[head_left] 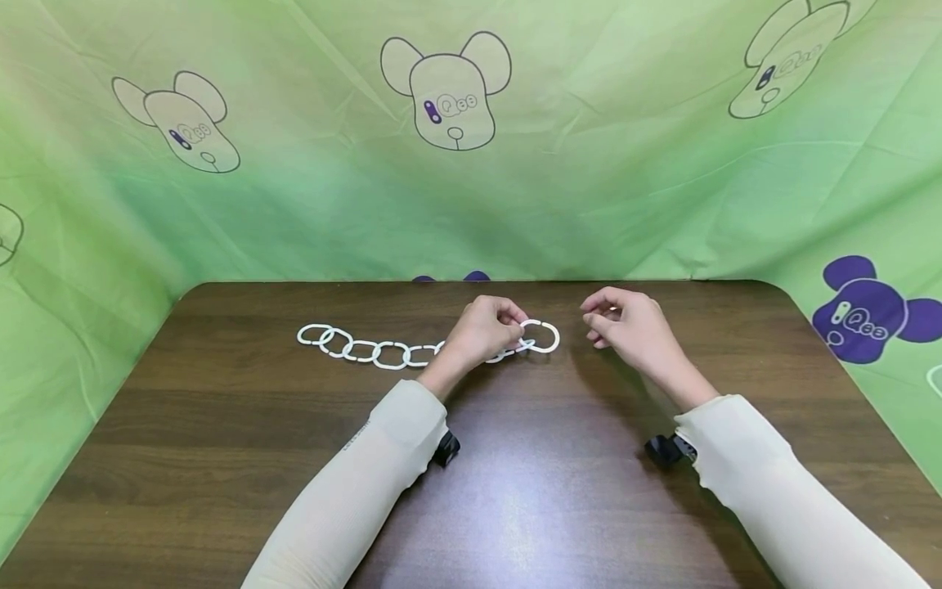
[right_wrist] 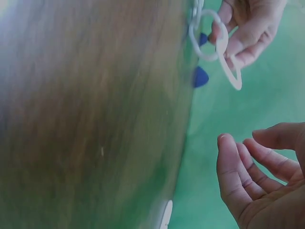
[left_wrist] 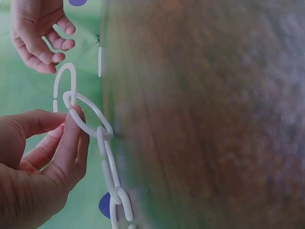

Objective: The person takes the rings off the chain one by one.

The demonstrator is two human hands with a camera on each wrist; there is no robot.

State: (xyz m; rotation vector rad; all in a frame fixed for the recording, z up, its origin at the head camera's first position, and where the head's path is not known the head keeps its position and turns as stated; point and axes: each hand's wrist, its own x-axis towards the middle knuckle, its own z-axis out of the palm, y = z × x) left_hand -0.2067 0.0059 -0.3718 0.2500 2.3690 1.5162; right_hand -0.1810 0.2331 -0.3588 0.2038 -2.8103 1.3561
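A chain of white plastic C-shaped links (head_left: 391, 367) lies across the far part of the table, running left from my left hand (head_left: 482, 327). Thumb and fingers of that hand pinch the chain near its right end, and the last link (head_left: 557, 339) stands raised there. In the left wrist view, a small gap shows in this end link (left_wrist: 74, 83). My right hand (head_left: 625, 327) hovers to the right of it, apart from the chain. Its fingers are loosely bent with nothing between them, as the right wrist view also shows. My left hand hides some middle links.
The brown wooden table (head_left: 221, 458) ends just beyond the chain, against a green printed cloth (head_left: 309, 204). Black wrist cameras sit under both sleeves, the right one (head_left: 666, 450) close above the tabletop.
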